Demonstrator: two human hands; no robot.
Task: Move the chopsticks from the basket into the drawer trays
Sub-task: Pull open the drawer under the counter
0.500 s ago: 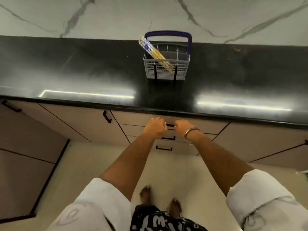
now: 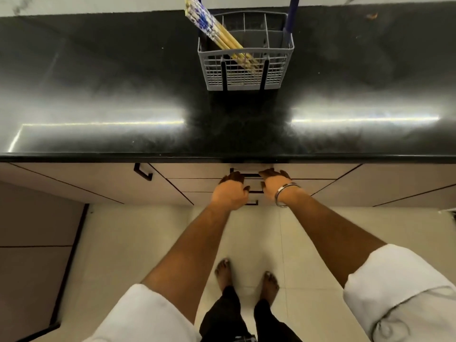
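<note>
A view from above looks down at a glossy black desk (image 2: 98,95) with pale drawer fronts beneath it. Near the far edge of the desk stands a grey plastic mesh basket (image 2: 244,75) with inner dividers and a dark blue handle (image 2: 291,16). A bundle of chopsticks (image 2: 217,33) leans inside it, tilted toward the left, their tips down in a middle compartment and their tops jutting above the basket's left rim. The sticks are yellowish wood, and their upper ends are white with a blue flower pattern. Below the desk edge, both of the person's arms reach forward to the top drawer (image 2: 197,172). The left hand (image 2: 230,191) and the right hand (image 2: 276,183) sit side by side with a small gap, fingers curled over the drawer's top edge by its dark handle (image 2: 250,176); each grip is curled onto the drawer front, though the fingertips lie in shadow. A metal bangle (image 2: 281,196) circles the right wrist. White rolled sleeves (image 2: 394,292) cover the upper arms, and bare feet (image 2: 223,270) stand on a cream tiled floor (image 2: 123,243).
</note>
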